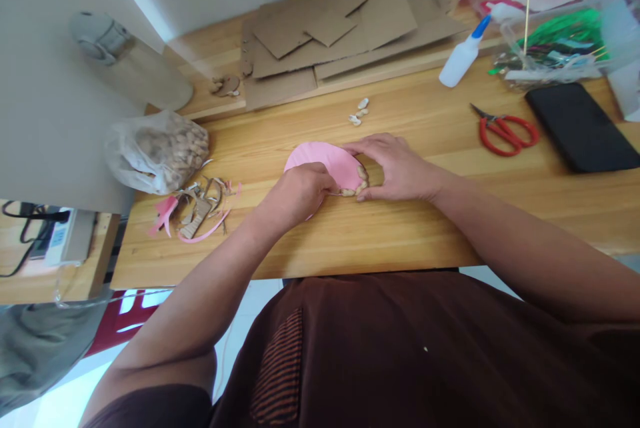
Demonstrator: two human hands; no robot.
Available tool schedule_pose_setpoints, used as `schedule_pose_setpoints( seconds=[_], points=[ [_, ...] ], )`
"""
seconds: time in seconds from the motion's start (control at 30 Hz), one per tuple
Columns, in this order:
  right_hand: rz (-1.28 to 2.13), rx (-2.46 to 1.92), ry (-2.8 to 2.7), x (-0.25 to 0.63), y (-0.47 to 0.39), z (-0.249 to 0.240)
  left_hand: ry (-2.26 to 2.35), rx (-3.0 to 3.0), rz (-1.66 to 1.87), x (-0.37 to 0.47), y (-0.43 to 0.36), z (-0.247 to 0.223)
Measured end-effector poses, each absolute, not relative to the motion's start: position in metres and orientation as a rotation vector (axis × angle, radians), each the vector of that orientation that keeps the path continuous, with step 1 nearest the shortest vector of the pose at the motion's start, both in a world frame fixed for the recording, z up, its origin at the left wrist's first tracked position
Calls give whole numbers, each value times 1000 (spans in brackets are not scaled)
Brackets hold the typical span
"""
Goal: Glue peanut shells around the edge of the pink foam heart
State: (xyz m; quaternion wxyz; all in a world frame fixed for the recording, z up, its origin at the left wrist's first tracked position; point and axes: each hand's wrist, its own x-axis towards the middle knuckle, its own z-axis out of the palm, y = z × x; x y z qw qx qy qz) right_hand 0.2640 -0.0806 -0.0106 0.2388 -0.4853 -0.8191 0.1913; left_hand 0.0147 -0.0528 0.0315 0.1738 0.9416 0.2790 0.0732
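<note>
A round pink disc (335,156) lies on the wooden table between my hands. Several peanuts (362,173) sit along its right and near edge. My left hand (307,189) covers the disc's near left part, its fingers pinched together beside a peanut on the near edge; what is between the fingertips is hidden. From the right, my right hand (393,168) curves around the disc, fingers on its far edge and thumb touching the peanuts at the near right, holding it.
Left are a bag of peanuts (173,148) and cardboard and pink scraps (197,215). Behind lie cardboard sheets (340,21) and shell pieces (359,113). A glue bottle (460,61), red-handled scissors (507,133), a black phone (583,128) and a craft-material container (555,71) stand right.
</note>
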Motion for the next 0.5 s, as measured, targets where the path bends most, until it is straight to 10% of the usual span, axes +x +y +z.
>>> schedule_pose_setpoints(
  seconds=[0.5],
  points=[
    [546,-1348,-2234,264,-80,-10,779,2690,235,12,-54,31]
  ],
)
